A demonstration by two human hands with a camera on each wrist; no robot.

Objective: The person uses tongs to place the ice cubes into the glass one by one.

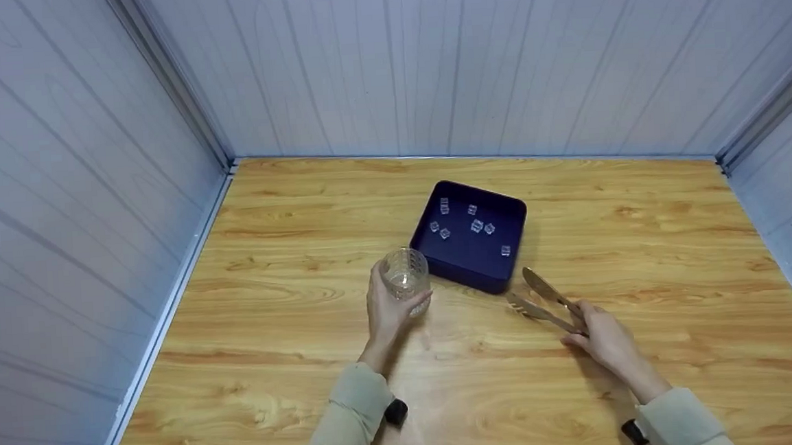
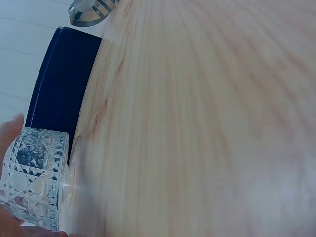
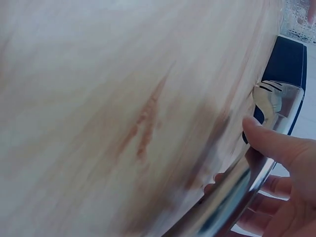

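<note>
1. We saw metal serving tongs in the right hand, pinched between thumb and fingers; their two arms stood apart, one ending in a fork-like tip.
2. The tongs' long axis ran forward and left from that hand, towards the near right corner of a dark blue square tray. Their tips lay just outside that corner; we could not tell whether they touched it.
3. Inside the tray we saw several small clear cubes, scattered beyond the tips and mostly to their left.
4. Beside the tray's left side we found a cut-patterned glass tumbler, roughly upright, gripped around its side by the left hand. This hand was the nearer to the tray; the right lay farther back, behind the tongs.
5. Beneath, we saw a wood-grain table; behind it stood a pale panelled wall.
</note>
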